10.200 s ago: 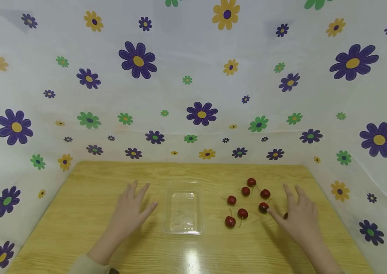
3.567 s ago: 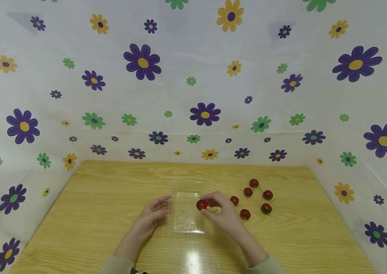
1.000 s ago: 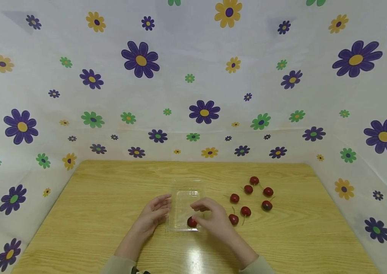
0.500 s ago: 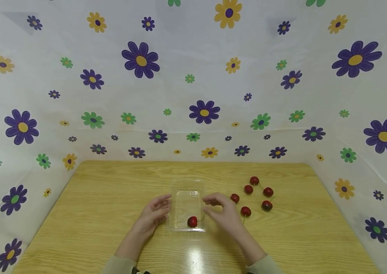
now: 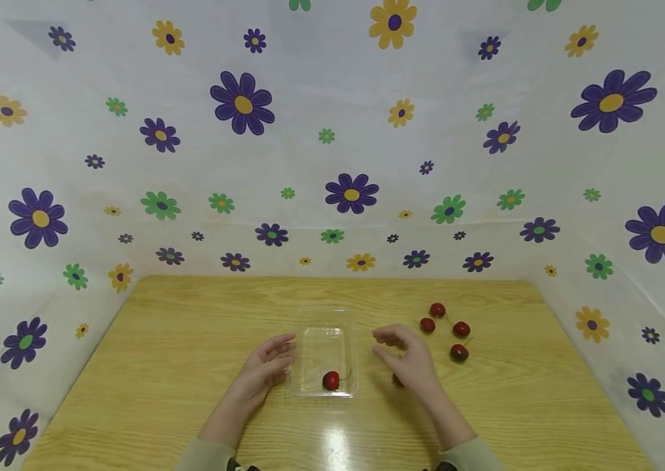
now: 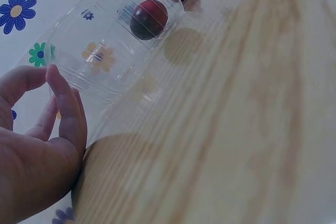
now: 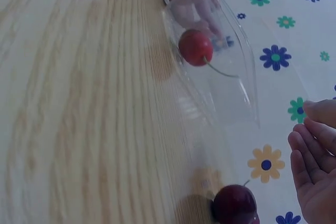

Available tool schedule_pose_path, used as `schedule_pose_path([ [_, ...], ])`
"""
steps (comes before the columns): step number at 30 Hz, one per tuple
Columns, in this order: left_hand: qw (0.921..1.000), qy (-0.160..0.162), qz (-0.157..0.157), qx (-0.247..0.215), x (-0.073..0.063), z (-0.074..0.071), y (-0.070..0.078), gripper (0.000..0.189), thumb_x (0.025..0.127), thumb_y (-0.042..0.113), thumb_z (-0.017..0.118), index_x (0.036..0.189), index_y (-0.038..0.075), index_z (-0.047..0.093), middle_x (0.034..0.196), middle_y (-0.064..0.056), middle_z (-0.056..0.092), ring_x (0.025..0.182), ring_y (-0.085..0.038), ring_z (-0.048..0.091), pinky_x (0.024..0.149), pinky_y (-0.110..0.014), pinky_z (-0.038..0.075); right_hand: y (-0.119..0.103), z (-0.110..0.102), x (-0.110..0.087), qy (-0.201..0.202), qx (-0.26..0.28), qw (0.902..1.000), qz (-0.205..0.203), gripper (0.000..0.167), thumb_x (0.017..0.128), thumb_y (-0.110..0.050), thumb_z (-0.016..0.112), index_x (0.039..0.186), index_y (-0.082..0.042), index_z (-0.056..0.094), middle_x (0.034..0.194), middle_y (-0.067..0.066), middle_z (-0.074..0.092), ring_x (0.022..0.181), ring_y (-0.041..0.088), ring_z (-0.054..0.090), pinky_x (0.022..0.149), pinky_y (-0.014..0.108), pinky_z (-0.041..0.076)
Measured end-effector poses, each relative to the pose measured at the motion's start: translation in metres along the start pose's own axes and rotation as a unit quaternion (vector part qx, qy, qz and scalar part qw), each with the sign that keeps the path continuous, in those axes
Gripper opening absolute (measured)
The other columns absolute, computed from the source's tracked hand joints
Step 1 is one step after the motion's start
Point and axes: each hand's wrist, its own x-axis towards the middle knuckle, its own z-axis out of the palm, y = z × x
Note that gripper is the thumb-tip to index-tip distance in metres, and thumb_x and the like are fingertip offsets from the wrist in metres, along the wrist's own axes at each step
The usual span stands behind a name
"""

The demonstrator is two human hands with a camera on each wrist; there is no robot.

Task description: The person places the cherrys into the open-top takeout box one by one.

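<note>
A clear plastic container (image 5: 323, 396) lies on the table with one dark red cherry (image 5: 331, 381) inside, its stem pointing right. My left hand (image 5: 263, 371) is at the container's left side. Its fingertips touch or nearly touch the wall (image 6: 113, 56), loosely bent. To the right, my right hand (image 5: 410, 360) hovers with fingers spread from the thumb and nothing between them. A cherry (image 5: 397, 380) peeks out beneath that hand, and other cherries are hidden behind it. In the right wrist view, the nearest loose cherry (image 7: 234, 204) sits below the hand (image 7: 317, 156).
Several stemmed cherries, among them one (image 5: 459, 352) at the right, lie loose on the wooden table (image 5: 191, 327). White cloth (image 5: 332, 131) printed with flowers rises along the back and both sides.
About a second ago my right hand was at the cherry inside the container. It has let go and drawn back right over the loose cherries. My left hand stays put.
</note>
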Motion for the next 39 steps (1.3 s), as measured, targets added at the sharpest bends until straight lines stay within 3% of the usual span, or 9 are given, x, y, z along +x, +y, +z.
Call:
schedule_pose_path([
  [3,1.0,0.0,-0.001,-0.002,0.0,0.0,0.0,0.06,0.102,-0.001,0.061,0.157,-0.006,0.039,0.13,0.003,0.057,0.112,-0.006,0.059,0.082,-0.016,0.056,0.004,-0.007,0.001,0.004,0.007,0.9999,0.011,0.024,0.091,-0.003,0.081,0.115,-0.005,0.077,0.111,0.01,0.077,0.104,0.027,0.072,0.096,0.045,0.06],
  [12,1.0,-0.003,-0.001,-0.004,-0.001,-0.001,-0.001,0.06,0.102,-0.002,0.061,0.158,-0.006,0.038,0.129,0.004,0.057,0.11,-0.005,0.059,0.081,-0.016,0.056,0.017,-0.025,0.005,0.041,0.021,0.9989,-0.001,0.022,0.091,0.004,0.079,0.112,-0.001,0.076,0.108,0.018,0.076,0.095,0.013,0.07,0.09,0.02,0.056],
  [20,1.0,0.001,-0.003,-0.006,-0.001,-0.001,-0.001,0.06,0.102,-0.002,0.061,0.157,-0.006,0.039,0.131,0.002,0.058,0.111,-0.006,0.06,0.081,-0.015,0.057,0.026,-0.044,0.005,0.057,-0.014,0.9976,0.038,0.023,0.094,-0.005,0.079,0.117,-0.003,0.076,0.115,0.015,0.078,0.101,0.006,0.068,0.095,0.018,0.054],
  [30,1.0,0.001,0.0,-0.006,-0.001,-0.001,-0.001,0.059,0.102,-0.002,0.062,0.157,-0.006,0.04,0.13,0.002,0.059,0.111,-0.005,0.06,0.08,-0.016,0.056,0.04,-0.059,0.009,0.092,0.025,0.9954,0.004,0.022,0.093,0.006,0.076,0.114,0.008,0.074,0.108,0.028,0.075,0.089,-0.011,0.062,0.085,0.007,0.052],
  [39,0.9999,0.003,-0.002,-0.01,-0.001,-0.001,-0.001,0.061,0.101,-0.002,0.062,0.158,-0.006,0.039,0.131,0.002,0.058,0.111,-0.005,0.06,0.08,-0.015,0.056,0.053,-0.074,0.01,0.094,-0.007,0.9929,0.072,0.027,0.097,-0.001,0.075,0.123,0.006,0.071,0.117,0.026,0.074,0.09,-0.015,0.057,0.085,0.003,0.048],
])
